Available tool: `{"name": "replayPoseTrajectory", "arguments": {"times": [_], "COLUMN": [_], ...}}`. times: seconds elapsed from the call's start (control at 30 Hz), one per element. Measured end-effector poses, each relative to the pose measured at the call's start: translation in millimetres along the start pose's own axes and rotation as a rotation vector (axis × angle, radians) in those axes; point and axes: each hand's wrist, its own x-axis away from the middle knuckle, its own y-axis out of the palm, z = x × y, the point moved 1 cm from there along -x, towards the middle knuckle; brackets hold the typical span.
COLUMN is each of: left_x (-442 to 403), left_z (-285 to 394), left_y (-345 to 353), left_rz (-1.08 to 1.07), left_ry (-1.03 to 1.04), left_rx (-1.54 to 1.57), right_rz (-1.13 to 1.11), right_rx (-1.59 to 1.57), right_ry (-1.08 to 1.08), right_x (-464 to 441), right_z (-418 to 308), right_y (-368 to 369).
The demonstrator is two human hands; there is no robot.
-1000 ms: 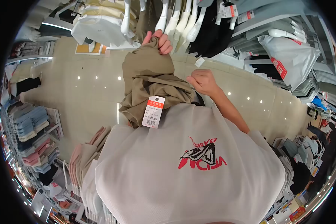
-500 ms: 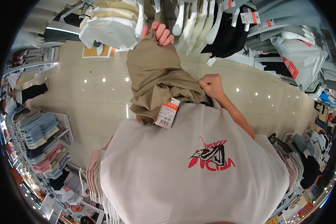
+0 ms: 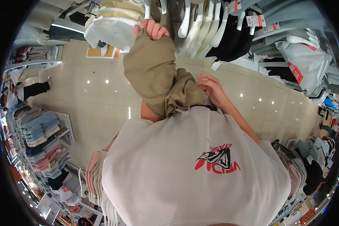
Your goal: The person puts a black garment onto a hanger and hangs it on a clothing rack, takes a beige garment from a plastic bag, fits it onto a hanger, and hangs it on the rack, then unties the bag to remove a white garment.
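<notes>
White hangers (image 3: 147, 10) (obstacles) near left fingers (image 3: 150, 27)

The crumpled khaki garment (image 3: 152, 67) hangs in loose folds, its lower part bunched against the white shirt (image 3: 196, 169).

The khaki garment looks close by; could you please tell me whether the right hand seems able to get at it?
Yes, most likely: the fingertips of the right hand are right at the bunched side of the khaki garment, with nothing visible in the way.

Bright; glare spots on glossy floor (image 3: 98, 101); edges warped, dark.
</notes>
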Motion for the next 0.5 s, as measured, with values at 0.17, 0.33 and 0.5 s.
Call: {"name": "replayPoseTrajectory", "arguments": {"times": [0.17,0.33,0.5], "left_x": [-1,-4,9], "left_z": [2,31,91], "left_y": [22,30,12], "left_rz": [-0.02,-0.132,-0.141], "left_ry": [0.088,0.131,0.215], "left_rx": [0.016,-0.016,-0.153], "right_rz": [0.032,0.274,0.397], "right_rx": [-0.057,-0.067,-0.244], "right_ry": [0.009,-0.13,-0.365], "right_x": [-12,-35,-43], "right_z": [17,14,-20], "right_y": [-12,-41,-80]}}
